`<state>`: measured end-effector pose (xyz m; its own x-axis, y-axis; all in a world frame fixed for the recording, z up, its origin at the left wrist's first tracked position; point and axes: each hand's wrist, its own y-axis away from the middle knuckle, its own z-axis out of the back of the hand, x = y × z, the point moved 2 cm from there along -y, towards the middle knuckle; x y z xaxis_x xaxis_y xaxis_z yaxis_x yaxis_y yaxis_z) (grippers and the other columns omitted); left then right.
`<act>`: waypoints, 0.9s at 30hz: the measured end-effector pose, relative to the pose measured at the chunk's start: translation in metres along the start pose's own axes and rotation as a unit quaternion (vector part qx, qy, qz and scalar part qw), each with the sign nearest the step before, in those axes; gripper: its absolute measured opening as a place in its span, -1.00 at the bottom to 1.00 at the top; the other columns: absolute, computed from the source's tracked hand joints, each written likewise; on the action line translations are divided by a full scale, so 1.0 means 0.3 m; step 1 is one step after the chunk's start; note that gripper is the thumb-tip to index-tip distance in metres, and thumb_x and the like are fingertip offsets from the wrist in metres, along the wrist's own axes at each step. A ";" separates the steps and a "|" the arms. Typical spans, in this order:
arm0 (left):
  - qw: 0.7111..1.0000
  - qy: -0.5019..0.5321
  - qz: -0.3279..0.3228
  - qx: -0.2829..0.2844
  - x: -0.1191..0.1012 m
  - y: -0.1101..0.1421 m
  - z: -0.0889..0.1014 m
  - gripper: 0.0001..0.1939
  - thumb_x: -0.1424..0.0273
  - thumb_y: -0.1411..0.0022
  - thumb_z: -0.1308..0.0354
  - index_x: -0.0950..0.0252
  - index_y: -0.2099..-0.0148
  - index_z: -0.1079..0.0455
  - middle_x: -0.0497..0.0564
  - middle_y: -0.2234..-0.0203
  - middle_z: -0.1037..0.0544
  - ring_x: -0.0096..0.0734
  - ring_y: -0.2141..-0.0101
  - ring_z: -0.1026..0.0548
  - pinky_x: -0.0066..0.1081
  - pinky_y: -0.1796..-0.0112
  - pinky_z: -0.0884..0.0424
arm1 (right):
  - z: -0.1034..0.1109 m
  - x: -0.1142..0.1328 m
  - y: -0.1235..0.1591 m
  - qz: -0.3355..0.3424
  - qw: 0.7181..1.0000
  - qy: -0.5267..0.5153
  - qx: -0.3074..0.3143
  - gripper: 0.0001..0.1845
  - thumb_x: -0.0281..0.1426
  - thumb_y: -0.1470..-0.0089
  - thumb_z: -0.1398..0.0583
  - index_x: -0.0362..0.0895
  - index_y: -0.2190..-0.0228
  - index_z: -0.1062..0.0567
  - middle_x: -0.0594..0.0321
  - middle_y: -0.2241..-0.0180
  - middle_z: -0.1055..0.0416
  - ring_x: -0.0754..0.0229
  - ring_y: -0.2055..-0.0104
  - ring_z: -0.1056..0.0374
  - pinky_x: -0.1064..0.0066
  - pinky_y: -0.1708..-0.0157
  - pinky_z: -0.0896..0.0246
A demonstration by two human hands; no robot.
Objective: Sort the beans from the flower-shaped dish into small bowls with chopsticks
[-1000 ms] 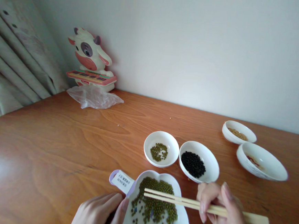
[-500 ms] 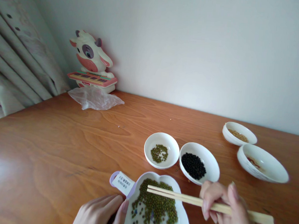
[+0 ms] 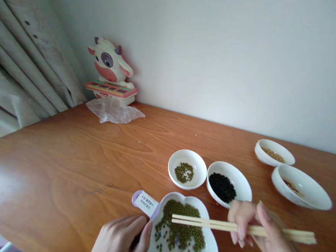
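Note:
A pair of wooden chopsticks [image 3: 218,224] is held in my right hand [image 3: 261,228], tips close together above the mung beans [image 3: 182,224]. Those green beans lie in a white, lobed dish [image 3: 212,248] with a purple labelled handle [image 3: 146,203]. My left hand [image 3: 126,237] is closed on the dish's left rim, thumb along the edge. Behind the dish stand a small white bowl [image 3: 174,161] with some mung beans and another white bowl [image 3: 243,184] with black beans [image 3: 222,187]. Whether the chopstick tips touch any bean I cannot tell.
To the right are a bowl [image 3: 290,159] of tan grains and a bowl [image 3: 316,194] with a few reddish-brown pieces. At the back left, a toy cow with a keyboard [image 3: 112,71] stands behind a clear plastic bag [image 3: 115,112], near a curtain [image 3: 21,64].
The view has shifted slightly, so most things sit farther right. The chopsticks have turned to lie more level over the beans. My left hand stays on the dish.

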<state>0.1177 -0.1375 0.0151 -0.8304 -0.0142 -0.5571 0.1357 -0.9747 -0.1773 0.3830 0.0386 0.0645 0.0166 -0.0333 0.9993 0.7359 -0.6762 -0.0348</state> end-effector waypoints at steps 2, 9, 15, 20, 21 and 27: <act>1.000 -0.001 0.011 0.010 -0.002 0.002 0.000 -0.59 0.32 -0.54 0.07 0.25 0.41 -0.32 -0.05 0.55 -0.50 -0.50 0.55 -0.50 -0.59 0.47 -0.34 | 0.013 0.027 -0.020 0.025 0.998 0.037 0.046 -0.36 -0.06 -0.45 0.13 -0.07 0.46 -0.51 0.20 0.50 -0.37 0.13 0.38 -0.31 0.26 0.28 -0.21; 0.998 -0.004 0.048 0.031 0.003 0.025 -0.008 -0.63 0.31 -0.54 0.06 0.25 0.39 -0.24 -0.07 0.53 -0.49 -0.50 0.52 -0.45 -0.53 0.43 -0.26 | -0.018 0.006 -0.019 0.101 0.994 0.037 -0.027 -0.28 0.02 -0.43 0.16 -0.04 0.47 -0.57 0.18 0.57 -0.39 0.13 0.44 -0.26 0.30 0.40 -0.23; 0.997 -0.011 0.060 0.047 -0.002 0.030 -0.002 -0.61 0.29 -0.55 0.09 0.25 0.38 -0.23 -0.06 0.52 -0.47 -0.50 0.51 -0.42 -0.50 0.41 -0.24 | -0.049 -0.057 0.022 0.086 0.993 0.037 -0.075 -0.22 0.05 -0.41 0.17 -0.06 0.49 -0.61 0.17 0.57 -0.37 0.15 0.46 -0.27 0.34 0.47 -0.23; 0.997 -0.010 0.060 0.048 -0.008 0.015 0.007 -0.61 0.28 -0.55 0.09 0.26 0.39 -0.22 -0.07 0.52 -0.47 -0.52 0.51 -0.42 -0.51 0.41 -0.23 | -0.069 -0.065 0.020 0.083 0.992 0.042 -0.083 -0.18 0.11 -0.38 0.20 -0.06 0.49 -0.59 0.17 0.55 -0.38 0.15 0.47 -0.28 0.31 0.47 -0.21; 0.997 -0.009 0.059 0.048 -0.008 0.014 0.008 -0.60 0.28 -0.55 0.09 0.26 0.39 -0.22 -0.07 0.52 -0.47 -0.52 0.51 -0.42 -0.51 0.41 -0.23 | -0.071 -0.065 0.019 0.082 0.992 0.048 -0.077 -0.18 0.11 -0.38 0.20 -0.07 0.49 -0.59 0.17 0.55 -0.38 0.15 0.48 -0.28 0.31 0.47 -0.21; 0.997 -0.005 0.055 0.052 0.004 0.024 0.004 -0.61 0.29 -0.55 0.09 0.25 0.38 -0.24 -0.07 0.52 -0.47 -0.50 0.52 -0.41 -0.51 0.42 -0.24 | -0.069 -0.045 0.022 0.083 0.992 0.076 -0.050 -0.10 0.21 -0.33 0.26 -0.09 0.52 -0.56 0.16 0.56 -0.39 0.13 0.49 -0.30 0.30 0.47 -0.21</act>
<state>0.1170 -0.1449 0.0140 -0.8192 -0.1247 -0.5598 0.1709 -0.9848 -0.0307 0.3735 0.0194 0.0506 0.0245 -0.2562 0.9663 0.6610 -0.7210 -0.2079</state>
